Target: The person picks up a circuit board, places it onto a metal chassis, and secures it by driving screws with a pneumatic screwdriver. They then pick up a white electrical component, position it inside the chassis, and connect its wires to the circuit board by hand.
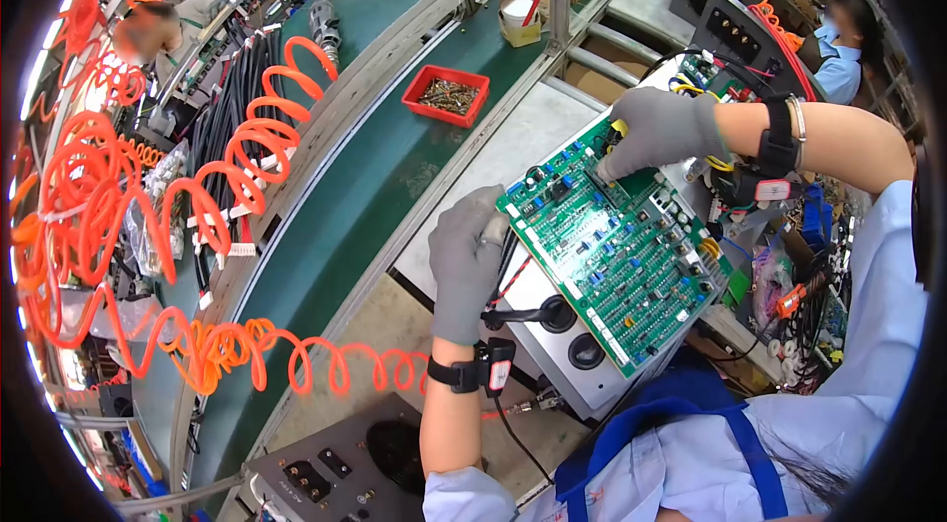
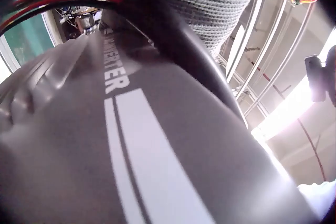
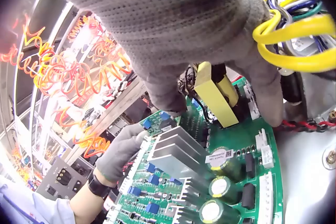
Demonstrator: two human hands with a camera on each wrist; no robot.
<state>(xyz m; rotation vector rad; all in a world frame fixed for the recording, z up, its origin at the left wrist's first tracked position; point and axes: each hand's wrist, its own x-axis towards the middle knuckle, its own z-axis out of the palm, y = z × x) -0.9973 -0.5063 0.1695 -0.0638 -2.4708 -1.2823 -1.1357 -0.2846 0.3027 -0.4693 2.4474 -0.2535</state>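
A green circuit board (image 1: 621, 256) lies tilted over an open metal inverter case (image 1: 533, 335), its surface crowded with small parts. My gloved left hand (image 1: 466, 261) grips the board's left corner, thumb by the edge. In the right wrist view that left hand (image 3: 123, 153) shows beyond the silver heatsinks (image 3: 178, 153). At the board's upper end, my gloved right hand (image 1: 666, 130) curls its fingers down around a yellow transformer (image 3: 215, 95) and holds the board there. Grey glove knit (image 2: 199, 3) and the case's side (image 2: 79, 145), lettered INVERTER, fill much of the left wrist view.
A red bin (image 1: 446, 96) of screws stands on the green conveyor (image 1: 395, 186). Orange coiled air hoses (image 1: 242, 167) hang at left. Yellow wires (image 3: 294, 40) loop beside my right hand. Another grey case (image 1: 340, 463) sits low at left. Other people work farther off.
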